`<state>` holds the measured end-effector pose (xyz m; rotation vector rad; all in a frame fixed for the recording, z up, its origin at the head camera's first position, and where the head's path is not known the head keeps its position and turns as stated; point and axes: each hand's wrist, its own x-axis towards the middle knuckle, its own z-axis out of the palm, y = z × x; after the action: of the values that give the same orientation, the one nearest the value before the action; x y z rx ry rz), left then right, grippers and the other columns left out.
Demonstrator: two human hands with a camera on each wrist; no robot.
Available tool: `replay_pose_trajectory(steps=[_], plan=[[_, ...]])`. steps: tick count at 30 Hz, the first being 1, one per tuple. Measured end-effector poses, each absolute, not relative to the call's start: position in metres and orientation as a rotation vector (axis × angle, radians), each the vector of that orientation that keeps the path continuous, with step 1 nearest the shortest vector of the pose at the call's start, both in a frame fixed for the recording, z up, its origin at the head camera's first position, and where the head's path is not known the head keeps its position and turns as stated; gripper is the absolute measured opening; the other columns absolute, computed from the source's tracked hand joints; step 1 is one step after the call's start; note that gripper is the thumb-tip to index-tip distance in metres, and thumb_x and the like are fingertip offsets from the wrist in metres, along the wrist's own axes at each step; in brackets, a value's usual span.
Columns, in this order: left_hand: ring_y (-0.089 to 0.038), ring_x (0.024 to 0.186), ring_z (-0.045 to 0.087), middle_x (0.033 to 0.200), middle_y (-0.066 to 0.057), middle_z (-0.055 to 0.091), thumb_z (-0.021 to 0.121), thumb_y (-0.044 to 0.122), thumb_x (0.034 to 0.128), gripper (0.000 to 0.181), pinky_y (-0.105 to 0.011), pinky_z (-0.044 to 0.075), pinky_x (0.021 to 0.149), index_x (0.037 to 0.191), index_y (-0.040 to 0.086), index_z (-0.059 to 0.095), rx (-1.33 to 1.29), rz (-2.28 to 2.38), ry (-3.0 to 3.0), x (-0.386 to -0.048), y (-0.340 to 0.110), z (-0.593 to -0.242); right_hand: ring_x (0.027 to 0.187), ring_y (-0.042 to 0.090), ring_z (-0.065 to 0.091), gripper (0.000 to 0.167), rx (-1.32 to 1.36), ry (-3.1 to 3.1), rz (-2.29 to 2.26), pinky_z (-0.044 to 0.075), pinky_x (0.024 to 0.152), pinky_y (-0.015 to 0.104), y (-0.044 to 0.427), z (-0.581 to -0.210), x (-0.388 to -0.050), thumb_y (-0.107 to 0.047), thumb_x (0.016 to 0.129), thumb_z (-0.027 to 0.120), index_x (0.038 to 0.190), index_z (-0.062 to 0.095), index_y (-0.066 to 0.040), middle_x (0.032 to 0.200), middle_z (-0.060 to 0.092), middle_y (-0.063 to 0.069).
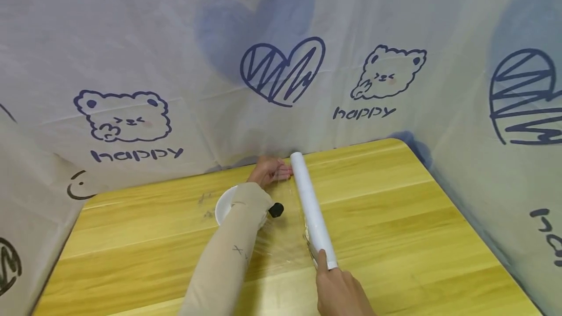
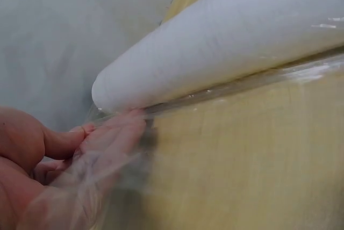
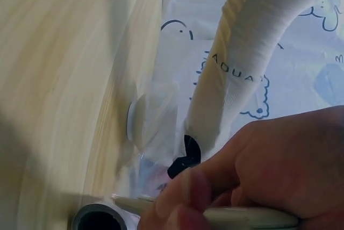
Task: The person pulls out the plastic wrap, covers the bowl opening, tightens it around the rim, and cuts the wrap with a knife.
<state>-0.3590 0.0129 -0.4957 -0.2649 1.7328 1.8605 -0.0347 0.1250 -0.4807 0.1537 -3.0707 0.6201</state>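
A white roll of cling film [image 1: 312, 208] lies lengthwise on the wooden table, with a clear sheet [image 2: 231, 149] drawn off its left side. At the roll's far end, my left hand [image 1: 271, 170] pinches the sheet's edge between thumb and fingers [image 2: 121, 133]. Near the roll's close end, my right hand [image 1: 340, 291] grips a slim, pale-handled tool [image 3: 252, 217] with a thin metal end beside the roll; its exact kind is unclear. A round white dish [image 1: 223, 207] sits left of the roll, partly hidden by my left sleeve.
The wooden table [image 1: 408, 218] meets a pale printed cloth [image 1: 210, 62] at its back and sides. A black device [image 1: 276, 209] shows at my left cuff. My left forearm [image 1: 224, 262] crosses over the table in front of the dish.
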Motion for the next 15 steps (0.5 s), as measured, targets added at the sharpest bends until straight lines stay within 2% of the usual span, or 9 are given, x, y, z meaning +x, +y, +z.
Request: replay_pose_trajectory(steps=[4, 7, 12, 14, 15], plan=[[-0.041, 0.113, 0.066, 0.125, -0.034, 0.064, 0.046, -0.006, 0.1048, 0.032, -0.044, 0.057, 0.092, 0.135, -0.014, 0.051, -0.265, 1.838, 1.737, -0.359, 0.015, -0.495, 0.036, 0.004, 0.037, 0.067, 0.177, -3.125, 0.684, 0.035, 0.032, 0.019, 0.129, -0.479, -0.027, 0.011, 0.074, 0.075, 0.135, 0.048, 0.021, 0.052, 0.053, 0.006], [-0.042, 0.114, 0.065, 0.125, -0.034, 0.064, 0.045, -0.007, 0.1051, 0.032, -0.043, 0.058, 0.091, 0.135, -0.015, 0.052, -0.267, 1.833, 1.736, -0.36, 0.015, -0.495, 0.035, 0.002, 0.031, 0.073, 0.17, -3.153, 0.713, 0.032, 0.032, 0.018, 0.132, -0.477, -0.021, -0.003, 0.075, 0.08, 0.136, 0.047, 0.021, 0.046, 0.041, -0.003], [-0.04, 0.11, 0.068, 0.125, -0.034, 0.064, 0.044, -0.006, 0.1057, 0.03, -0.042, 0.059, 0.089, 0.133, -0.015, 0.054, -0.273, 1.835, 1.737, -0.361, 0.017, -0.493, 0.037, 0.005, 0.034, 0.073, 0.122, -3.192, 0.727, 0.034, 0.034, 0.02, 0.135, -0.477, -0.012, -0.012, 0.078, 0.079, 0.136, 0.048, 0.019, 0.047, 0.041, -0.002], [-0.039, 0.105, 0.071, 0.125, -0.034, 0.064, 0.044, -0.007, 0.1058, 0.03, -0.043, 0.059, 0.088, 0.132, -0.015, 0.055, -0.277, 1.83, 1.743, -0.363, 0.017, -0.493, 0.038, 0.007, 0.036, 0.068, 0.103, -3.205, 0.726, 0.032, 0.035, 0.022, 0.135, -0.478, -0.008, -0.011, 0.078, 0.076, 0.134, 0.048, 0.017, 0.048, 0.041, -0.001], [-0.038, 0.103, 0.072, 0.125, -0.033, 0.064, 0.043, -0.006, 0.106, 0.029, -0.042, 0.059, 0.087, 0.131, -0.014, 0.056, -0.283, 1.827, 1.745, -0.364, 0.016, -0.493, 0.038, 0.008, 0.036, 0.069, 0.095, -3.214, 0.73, 0.031, 0.035, 0.022, 0.136, -0.478, -0.007, -0.017, 0.08, 0.077, 0.134, 0.048, 0.016, 0.048, 0.041, 0.0]])
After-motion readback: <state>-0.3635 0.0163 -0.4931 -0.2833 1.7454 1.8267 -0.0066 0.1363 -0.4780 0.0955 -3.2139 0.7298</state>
